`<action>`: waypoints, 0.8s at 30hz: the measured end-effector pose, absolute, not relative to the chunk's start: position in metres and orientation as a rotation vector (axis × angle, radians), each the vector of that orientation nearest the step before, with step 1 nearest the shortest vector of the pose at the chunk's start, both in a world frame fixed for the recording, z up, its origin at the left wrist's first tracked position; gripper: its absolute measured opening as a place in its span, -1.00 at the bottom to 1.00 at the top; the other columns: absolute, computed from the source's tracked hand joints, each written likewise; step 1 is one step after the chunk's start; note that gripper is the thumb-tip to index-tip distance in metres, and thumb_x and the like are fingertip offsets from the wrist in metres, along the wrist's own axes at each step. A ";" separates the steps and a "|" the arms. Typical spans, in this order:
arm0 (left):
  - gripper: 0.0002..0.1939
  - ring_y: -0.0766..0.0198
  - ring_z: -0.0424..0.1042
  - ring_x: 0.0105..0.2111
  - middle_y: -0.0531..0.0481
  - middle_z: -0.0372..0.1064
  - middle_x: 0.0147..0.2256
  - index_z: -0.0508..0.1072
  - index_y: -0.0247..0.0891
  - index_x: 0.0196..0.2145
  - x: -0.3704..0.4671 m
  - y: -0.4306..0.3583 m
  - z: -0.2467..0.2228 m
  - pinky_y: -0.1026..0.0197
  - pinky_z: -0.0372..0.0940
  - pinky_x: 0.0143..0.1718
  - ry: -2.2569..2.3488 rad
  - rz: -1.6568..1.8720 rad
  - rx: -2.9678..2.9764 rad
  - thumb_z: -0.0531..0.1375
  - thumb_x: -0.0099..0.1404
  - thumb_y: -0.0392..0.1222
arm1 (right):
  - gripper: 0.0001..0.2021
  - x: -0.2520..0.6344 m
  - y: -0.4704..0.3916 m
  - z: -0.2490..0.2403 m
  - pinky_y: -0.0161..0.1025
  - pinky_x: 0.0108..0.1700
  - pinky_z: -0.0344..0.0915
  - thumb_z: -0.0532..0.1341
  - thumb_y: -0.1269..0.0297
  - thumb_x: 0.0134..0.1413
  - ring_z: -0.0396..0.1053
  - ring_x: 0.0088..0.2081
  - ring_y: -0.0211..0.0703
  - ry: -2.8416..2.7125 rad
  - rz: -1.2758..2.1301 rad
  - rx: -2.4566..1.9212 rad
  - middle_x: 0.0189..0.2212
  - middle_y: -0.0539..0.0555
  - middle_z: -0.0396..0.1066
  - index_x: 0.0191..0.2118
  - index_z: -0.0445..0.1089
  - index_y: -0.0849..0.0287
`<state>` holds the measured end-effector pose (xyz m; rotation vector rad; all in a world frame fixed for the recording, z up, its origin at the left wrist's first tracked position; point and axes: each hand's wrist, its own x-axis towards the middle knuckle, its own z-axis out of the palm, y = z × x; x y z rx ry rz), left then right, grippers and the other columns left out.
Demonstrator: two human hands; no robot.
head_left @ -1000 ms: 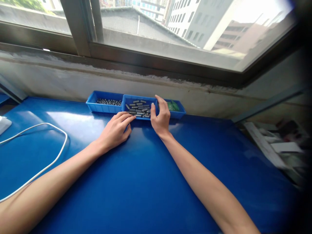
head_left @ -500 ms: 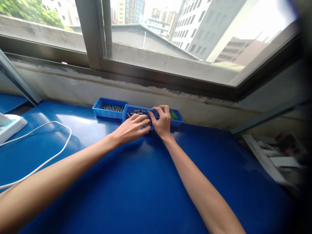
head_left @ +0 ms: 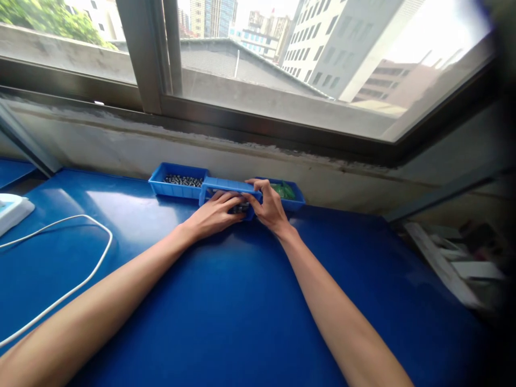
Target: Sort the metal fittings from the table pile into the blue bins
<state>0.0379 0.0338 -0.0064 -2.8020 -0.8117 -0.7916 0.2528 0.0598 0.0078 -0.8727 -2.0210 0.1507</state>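
Note:
The middle blue bin (head_left: 231, 185) is tilted toward me, its back rim raised. My right hand (head_left: 269, 207) grips its right rim between thumb and fingers. My left hand (head_left: 217, 214) lies over the bin's front opening, fingers spread across the parts inside, which are mostly hidden. To the left stands a blue bin (head_left: 173, 188) full of small dark metal pieces (head_left: 184, 180). Behind my right hand, at the right, is another blue bin (head_left: 293, 205) with green pieces (head_left: 284, 190) in it.
A white cable (head_left: 94, 266) curves over the blue table (head_left: 226, 322) at the left, near a white device (head_left: 14, 212). Behind the bins run a low wall and a window frame (head_left: 258, 126). Blurred items lie on a shelf at the far right.
The middle bin has tipped toward me, its back edge rising. My right hand has turned with it, still at its rim. The view has shifted slightly.

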 end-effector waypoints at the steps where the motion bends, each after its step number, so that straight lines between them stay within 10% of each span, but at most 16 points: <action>1: -0.75 0.02 0.20 0.25 -0.08 0.34 0.17 0.57 -0.02 0.00 0.039 0.033 -0.006 -0.09 0.16 0.28 -0.802 -0.785 -2.800 0.16 0.46 -0.20 | -0.79 0.253 0.059 0.008 -0.10 0.05 0.37 0.16 0.07 0.33 0.48 -0.02 -0.03 -2.030 0.143 -0.875 -0.01 0.19 0.48 -0.18 0.15 0.06; 24: -0.73 -0.01 0.36 0.13 -0.11 0.44 0.09 0.53 -0.15 -0.02 0.041 0.026 -0.007 -0.07 0.26 0.15 -0.764 -0.680 -2.742 0.07 0.48 -0.29 | -0.82 0.257 0.049 -0.005 0.14 0.08 0.36 0.14 0.18 0.34 0.35 0.13 0.08 -2.118 -0.134 -0.782 0.09 0.34 0.33 -0.18 0.08 0.05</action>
